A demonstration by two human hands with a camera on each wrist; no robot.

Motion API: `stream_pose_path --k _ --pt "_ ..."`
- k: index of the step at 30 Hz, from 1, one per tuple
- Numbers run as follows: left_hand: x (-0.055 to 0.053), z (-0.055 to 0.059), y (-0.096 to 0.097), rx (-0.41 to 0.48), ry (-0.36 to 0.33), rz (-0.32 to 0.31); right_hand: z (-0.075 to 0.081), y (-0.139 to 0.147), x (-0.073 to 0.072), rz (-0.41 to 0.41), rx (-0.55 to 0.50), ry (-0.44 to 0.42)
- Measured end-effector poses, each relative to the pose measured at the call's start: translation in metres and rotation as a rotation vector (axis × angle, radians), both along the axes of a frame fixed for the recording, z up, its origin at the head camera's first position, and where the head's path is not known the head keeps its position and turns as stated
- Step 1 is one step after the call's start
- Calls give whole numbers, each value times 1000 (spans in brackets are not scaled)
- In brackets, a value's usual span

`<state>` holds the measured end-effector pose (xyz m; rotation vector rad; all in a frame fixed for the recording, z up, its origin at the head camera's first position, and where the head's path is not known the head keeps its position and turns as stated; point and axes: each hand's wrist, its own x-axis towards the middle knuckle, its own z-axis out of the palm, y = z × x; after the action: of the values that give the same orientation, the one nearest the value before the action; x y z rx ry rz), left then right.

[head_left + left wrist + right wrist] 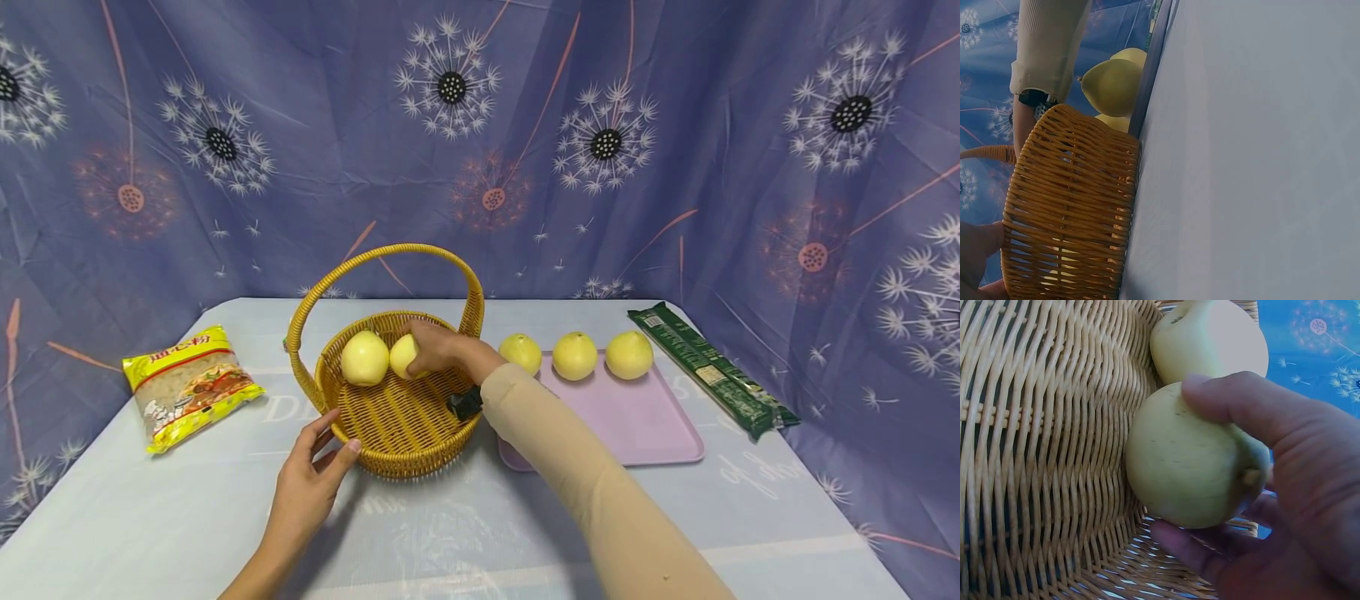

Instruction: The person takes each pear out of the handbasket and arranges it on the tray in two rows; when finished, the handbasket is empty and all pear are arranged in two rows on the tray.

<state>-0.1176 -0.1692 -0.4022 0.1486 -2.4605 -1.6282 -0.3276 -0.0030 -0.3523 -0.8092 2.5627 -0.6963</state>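
Note:
A yellow wicker basket point(405, 462) with a tall arched handle stands on the table. One pale yellow pear point(365, 358) lies inside it, at the back left. My right hand point(438, 346) reaches into the basket and grips a second pear point(1191, 456), thumb on top and fingers beneath. That pear is right beside the first, close against the woven surface. At the front left, my left hand point(311, 479) holds the basket rim between thumb and fingers. In the left wrist view, the basket's woven side point(1072, 200) hides most of what lies inside.
Right of the basket, a pink tray point(622, 433) bears three more pears point(574, 357) along its back edge. Beyond it lie long green packets point(708, 367). A yellow food bag point(191, 383) is on the left. Patterned curtain point(525, 150) hangs behind the table.

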Motion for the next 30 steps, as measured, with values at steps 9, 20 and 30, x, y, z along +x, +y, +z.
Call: stream_pose_path --k 9,20,30 --pt "0 0 1 -11 20 8 0 -1 -4 -11 -29 61" --pt "1 0 1 -11 30 11 3 -1 -2 22 43 81" --pt "1 -1 1 -11 36 13 1 -1 -2 22 15 63"
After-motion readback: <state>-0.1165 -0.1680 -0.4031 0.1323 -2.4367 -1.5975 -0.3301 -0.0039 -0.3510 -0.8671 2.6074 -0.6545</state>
